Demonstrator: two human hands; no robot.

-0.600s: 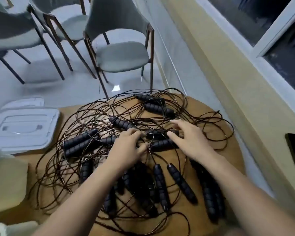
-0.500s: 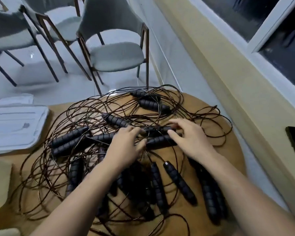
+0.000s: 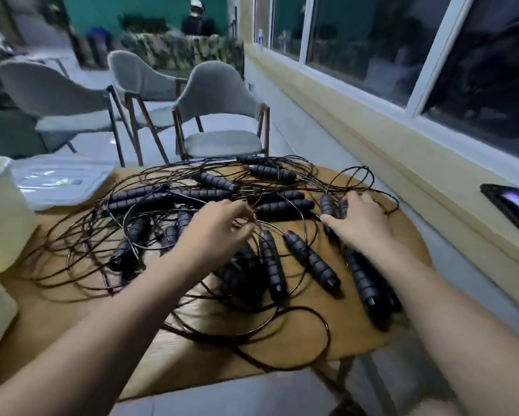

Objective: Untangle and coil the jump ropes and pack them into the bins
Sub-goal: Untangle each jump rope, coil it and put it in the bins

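Head camera: a person's left hand [image 3: 219, 228] pinches a thin brown cord [image 3: 256, 220] while the right hand [image 3: 361, 225] curls round a black handle [image 3: 327, 205], both at the middle of a heap of jump ropes [image 3: 168, 211] spread across the round wooden tabletop [image 3: 372, 331]. A pale bin [image 3: 0, 217] stands at the left edge beside its lid [image 3: 57, 181], its inside out of sight. Pulling that handle free while cords cross it would likely cinch the knots tighter, or drag neighbouring handles off the near rim, where one loop [image 3: 327, 334] lies.
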